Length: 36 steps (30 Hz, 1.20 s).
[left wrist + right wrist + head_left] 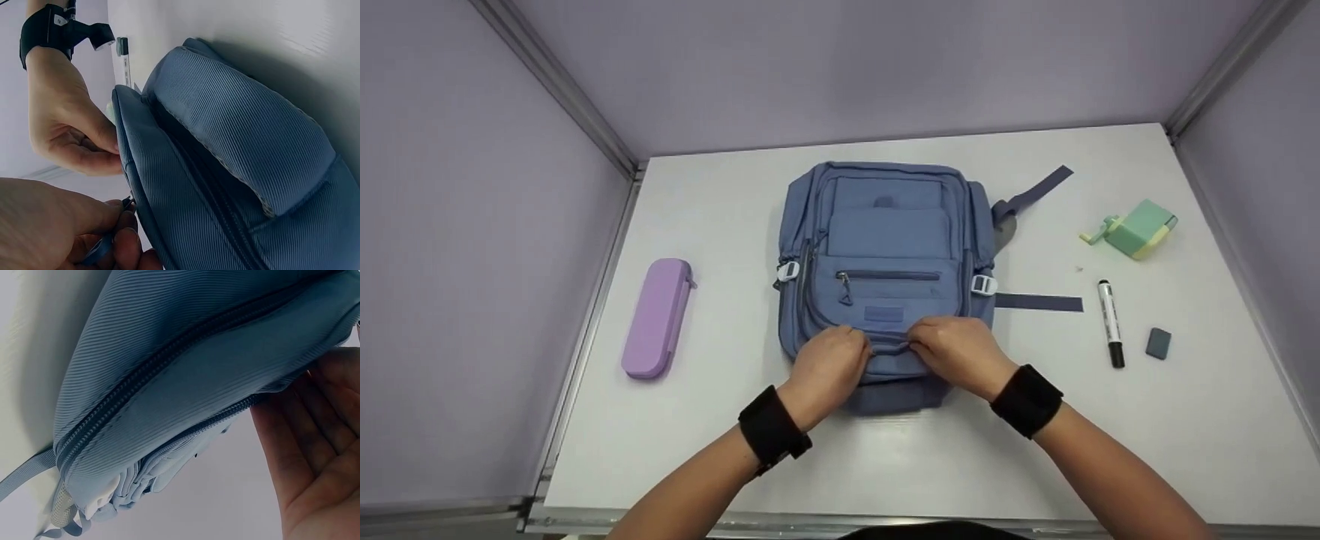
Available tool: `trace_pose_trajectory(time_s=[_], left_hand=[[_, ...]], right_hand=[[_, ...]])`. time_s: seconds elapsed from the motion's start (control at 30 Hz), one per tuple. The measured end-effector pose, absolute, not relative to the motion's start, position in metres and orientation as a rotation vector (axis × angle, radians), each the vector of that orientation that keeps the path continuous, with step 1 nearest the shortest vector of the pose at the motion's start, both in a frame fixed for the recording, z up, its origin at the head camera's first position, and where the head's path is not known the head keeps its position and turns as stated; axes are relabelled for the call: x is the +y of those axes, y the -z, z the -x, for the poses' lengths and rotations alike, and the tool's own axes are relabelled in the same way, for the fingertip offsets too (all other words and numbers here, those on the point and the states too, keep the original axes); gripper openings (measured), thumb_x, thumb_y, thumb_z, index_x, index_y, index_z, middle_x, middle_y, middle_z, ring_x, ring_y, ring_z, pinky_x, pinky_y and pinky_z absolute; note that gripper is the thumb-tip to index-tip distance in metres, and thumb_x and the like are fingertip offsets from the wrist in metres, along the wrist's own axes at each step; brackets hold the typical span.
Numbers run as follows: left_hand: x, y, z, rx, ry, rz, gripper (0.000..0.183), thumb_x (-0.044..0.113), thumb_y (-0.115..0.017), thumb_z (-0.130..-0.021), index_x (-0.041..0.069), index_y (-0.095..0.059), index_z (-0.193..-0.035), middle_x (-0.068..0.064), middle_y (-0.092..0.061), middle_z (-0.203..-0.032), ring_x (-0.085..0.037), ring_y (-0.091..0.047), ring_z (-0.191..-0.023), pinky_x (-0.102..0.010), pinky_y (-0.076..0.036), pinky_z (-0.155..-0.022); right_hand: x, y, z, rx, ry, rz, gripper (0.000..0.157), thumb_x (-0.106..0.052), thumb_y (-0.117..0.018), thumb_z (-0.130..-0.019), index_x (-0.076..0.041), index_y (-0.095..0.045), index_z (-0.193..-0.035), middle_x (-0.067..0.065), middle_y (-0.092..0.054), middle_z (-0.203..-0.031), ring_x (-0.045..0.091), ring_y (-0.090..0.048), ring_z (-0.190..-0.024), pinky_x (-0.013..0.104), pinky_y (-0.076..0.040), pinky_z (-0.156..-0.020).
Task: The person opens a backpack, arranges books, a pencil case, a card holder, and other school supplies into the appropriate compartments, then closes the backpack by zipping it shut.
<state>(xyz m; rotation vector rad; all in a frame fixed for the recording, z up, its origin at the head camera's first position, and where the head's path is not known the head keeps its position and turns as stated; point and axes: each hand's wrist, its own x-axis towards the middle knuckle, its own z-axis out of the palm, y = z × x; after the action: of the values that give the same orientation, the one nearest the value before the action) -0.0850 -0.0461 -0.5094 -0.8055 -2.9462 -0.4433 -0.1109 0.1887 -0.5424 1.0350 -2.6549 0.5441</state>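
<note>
A blue backpack (pixel 889 232) lies front side up on the white table, its top toward the far edge. At its near end, my left hand (pixel 829 367) pinches a zipper pull (pixel 101 249) on the front compartment; the dark slider shows at the fingertips in the left wrist view. A short way to the right, my right hand (pixel 964 351) grips the fabric edge along the same zipper (pixel 225 410) between thumb and fingers. The front pocket's own zipper pull (pixel 845 289) hangs loose above both hands.
A purple pencil case (pixel 658 319) lies to the left. On the right are a green crank pencil sharpener (pixel 1142 229), a black-and-white marker (pixel 1110 322) and a dark eraser (pixel 1159 343). Two backpack straps (pixel 1039 302) stretch rightward. Grey partition walls (pixel 885 67) enclose the table.
</note>
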Motion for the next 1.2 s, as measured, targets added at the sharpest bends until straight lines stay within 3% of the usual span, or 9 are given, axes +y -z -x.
trace_pose_trajectory(time_s=[0.37,0.6,0.87,1.03,1.2], left_hand=[[-0.053,0.509,0.084,-2.925,0.502,0.819,0.016,0.02,-0.067,-0.101,0.008,-0.072,-0.091,-0.004,-0.067,-0.084,-0.022,-0.066,-0.077,-0.036,-0.055,-0.068],[-0.056,0.508,0.084,-2.968,0.557,0.814,0.019,0.026,-0.067,-0.101,0.011,-0.071,-0.09,-0.002,-0.066,-0.084,-0.02,-0.064,-0.077,-0.035,-0.054,-0.069],[-0.056,0.511,0.083,-2.961,0.697,0.811,0.02,0.024,-0.064,-0.102,0.013,-0.07,-0.087,0.001,-0.066,-0.084,-0.018,-0.063,-0.078,-0.035,-0.052,-0.069],[-0.062,0.508,0.087,-2.974,0.735,0.803,0.015,0.015,-0.061,-0.101,0.011,-0.076,-0.099,-0.001,-0.07,-0.093,-0.021,-0.065,-0.089,-0.037,-0.054,-0.079],[-0.07,0.506,0.097,-2.998,0.55,0.876,0.026,0.007,-0.065,-0.095,0.009,-0.073,-0.119,-0.006,-0.07,-0.11,-0.027,-0.063,-0.105,-0.04,-0.052,-0.091]], right_hand=[[0.186,0.54,0.109,-2.698,-0.563,-1.065,0.005,-0.012,-0.077,-0.09,-0.012,-0.079,-0.095,0.0,-0.075,-0.095,0.018,-0.072,-0.086,0.038,-0.059,-0.071],[0.172,0.533,0.104,-2.715,-0.668,-1.112,0.013,-0.02,-0.079,-0.09,-0.013,-0.078,-0.101,0.001,-0.074,-0.105,0.019,-0.069,-0.096,0.038,-0.057,-0.082],[0.14,0.53,0.101,-2.6,-0.658,-1.138,0.018,-0.028,-0.082,-0.088,-0.013,-0.073,-0.088,0.0,-0.065,-0.086,0.021,-0.059,-0.079,0.038,-0.051,-0.07],[0.138,0.533,0.101,-2.621,-0.65,-1.071,0.012,-0.021,-0.081,-0.088,-0.013,-0.073,-0.085,0.0,-0.065,-0.081,0.021,-0.059,-0.076,0.039,-0.051,-0.07],[0.138,0.535,0.099,-2.686,-0.665,-0.99,0.004,-0.012,-0.076,-0.085,-0.014,-0.073,-0.084,-0.001,-0.063,-0.08,0.02,-0.058,-0.075,0.039,-0.05,-0.071]])
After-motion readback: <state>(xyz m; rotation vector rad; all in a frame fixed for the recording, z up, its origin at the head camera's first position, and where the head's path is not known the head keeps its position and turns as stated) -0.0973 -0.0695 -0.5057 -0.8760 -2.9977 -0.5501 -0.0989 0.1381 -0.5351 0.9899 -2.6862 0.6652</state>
